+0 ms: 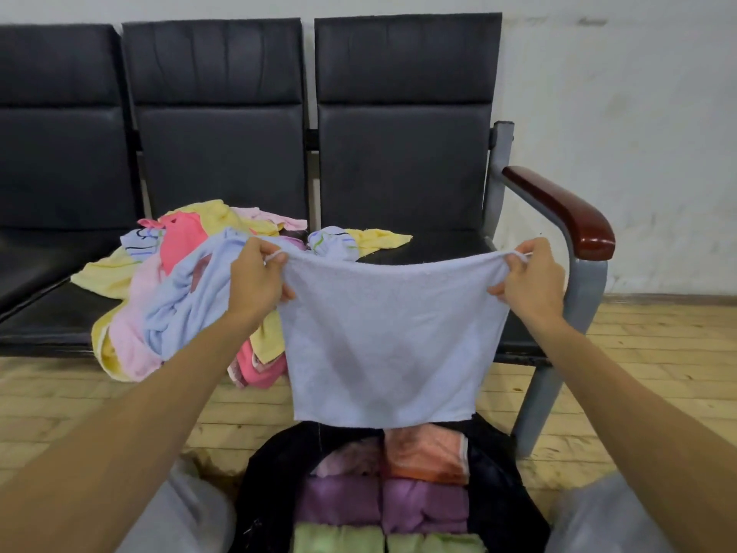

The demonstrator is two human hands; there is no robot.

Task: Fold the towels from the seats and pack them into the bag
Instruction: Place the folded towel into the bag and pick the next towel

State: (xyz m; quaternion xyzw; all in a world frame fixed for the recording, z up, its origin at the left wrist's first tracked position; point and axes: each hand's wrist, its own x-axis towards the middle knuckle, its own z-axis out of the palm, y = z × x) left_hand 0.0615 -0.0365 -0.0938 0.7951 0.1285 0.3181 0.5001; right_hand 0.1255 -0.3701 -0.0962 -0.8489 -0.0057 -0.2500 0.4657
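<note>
A pale lavender towel (389, 341) hangs spread flat in front of me. My left hand (255, 279) pinches its top left corner and my right hand (526, 281) pinches its top right corner. Behind it, a heap of unfolded towels (167, 297) in yellow, pink, blue and coral lies on the middle seat and spills over its front edge. Below the hanging towel a black bag (275, 464) stands open on the floor, holding folded towels (422, 500) in orange, pink, purple and green. The lavender towel's lower edge hides the bag's far rim.
A row of black padded seats (402, 153) runs along a white wall. The right seat has a grey metal frame and a dark wooden armrest (566, 213). The floor is pale wood planks (638, 353). My grey-clad knees (187, 516) flank the bag.
</note>
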